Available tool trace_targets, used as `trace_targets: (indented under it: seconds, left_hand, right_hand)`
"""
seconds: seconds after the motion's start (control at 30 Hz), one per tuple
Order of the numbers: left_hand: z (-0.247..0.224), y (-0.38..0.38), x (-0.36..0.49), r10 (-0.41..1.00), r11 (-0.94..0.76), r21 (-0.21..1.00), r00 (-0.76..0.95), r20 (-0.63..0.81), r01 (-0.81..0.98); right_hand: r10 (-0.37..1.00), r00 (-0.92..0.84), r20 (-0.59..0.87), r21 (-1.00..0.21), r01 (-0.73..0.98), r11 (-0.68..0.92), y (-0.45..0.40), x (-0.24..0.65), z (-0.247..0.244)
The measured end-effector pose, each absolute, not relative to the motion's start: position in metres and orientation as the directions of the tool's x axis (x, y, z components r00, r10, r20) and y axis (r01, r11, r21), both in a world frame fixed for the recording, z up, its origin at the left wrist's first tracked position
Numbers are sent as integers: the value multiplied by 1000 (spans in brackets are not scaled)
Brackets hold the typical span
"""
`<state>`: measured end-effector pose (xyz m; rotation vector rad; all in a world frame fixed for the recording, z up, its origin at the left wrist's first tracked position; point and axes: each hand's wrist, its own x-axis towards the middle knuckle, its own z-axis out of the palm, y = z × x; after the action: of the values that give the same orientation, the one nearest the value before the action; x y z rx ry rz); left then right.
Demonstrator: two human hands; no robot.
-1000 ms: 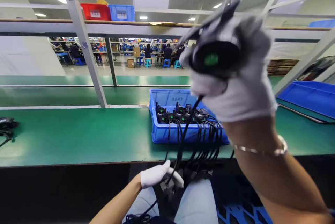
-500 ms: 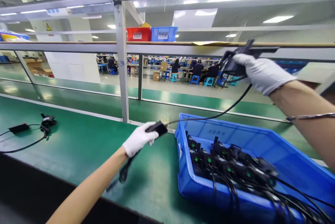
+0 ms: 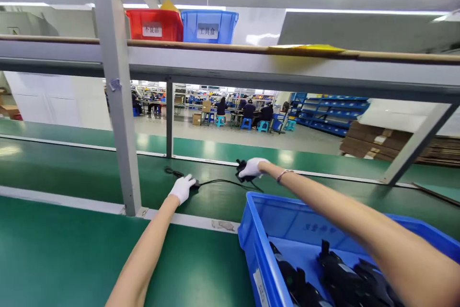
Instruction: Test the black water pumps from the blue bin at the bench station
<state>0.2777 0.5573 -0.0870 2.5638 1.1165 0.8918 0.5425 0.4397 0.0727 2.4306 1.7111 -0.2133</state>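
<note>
My left hand [image 3: 182,188], in a white glove, is closed on a small black box on a cord [image 3: 195,185], low over the far green surface. A coiled end of the cord [image 3: 174,171] lies beyond that hand. Farther right, my right hand [image 3: 252,168], also gloved, grips a black device [image 3: 242,171] with projecting parts; its exact kind is not clear. One black cord [image 3: 224,181] runs between the box and the device. Beneath my right arm stands a blue bin [image 3: 247,235] holding several similar black devices [image 3: 339,273].
A grey metal post [image 3: 124,153] rises left of my left arm. Overhead, a shelf [image 3: 215,60] bears a red bin [image 3: 154,24] and a light blue bin [image 3: 210,27]. A white strip [image 3: 204,222] divides the two green surfaces. Several people sit working in the background.
Both hands have moved forward over the far green surface, carrying the box and the device. My right hand has come down from shelf height. The view has shifted right and closer to the shelf.
</note>
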Motion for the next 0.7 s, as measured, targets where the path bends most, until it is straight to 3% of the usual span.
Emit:
trace_targets:
  seconds: [0.13, 0.27, 0.5, 0.7]
  left_hand:
    - [-141, 571, 269, 746, -657, 339, 515, 423, 673]
    - [-145, 582, 270, 799, -584, 388, 420, 430, 713]
    - [-104, 553, 267, 884, -435, 652, 157, 440, 621]
    - [-35, 463, 303, 827, -557, 753, 314, 466, 351]
  right_hand:
    - [888, 259, -380, 34, 963, -267, 456, 529, 21]
    - [884, 224, -410, 26, 972, -234, 454, 526, 25]
    - [938, 198, -284, 30, 980, -197, 366, 533, 80]
    - [903, 159, -400, 23, 986, -163, 285, 504, 29]
